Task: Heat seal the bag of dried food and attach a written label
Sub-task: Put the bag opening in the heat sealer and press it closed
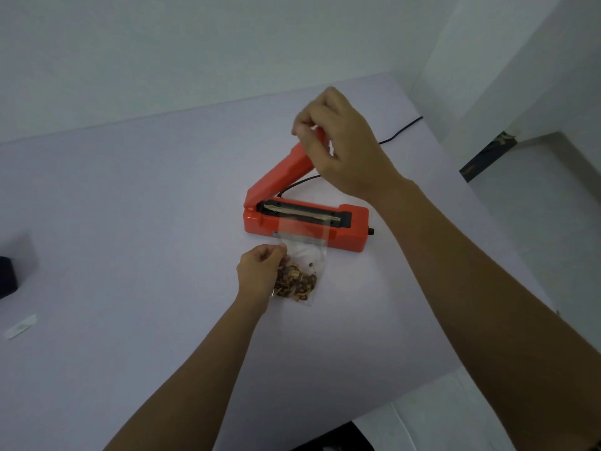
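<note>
Head view: a clear bag [300,268] of brown dried food [296,283] lies on the table [130,222], its open top across the orange sealer [305,222]. Left hand [258,271] fingers pinch the bag's edge; right hand [341,148] fingers grip the raised sealer arm [283,172].

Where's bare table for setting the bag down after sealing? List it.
Bare table lies left of the orange heat sealer, up to the black object and white label strip. Also bare between the forearms. Crowded in front of the sealer, where the left hand holds the bag.
</note>
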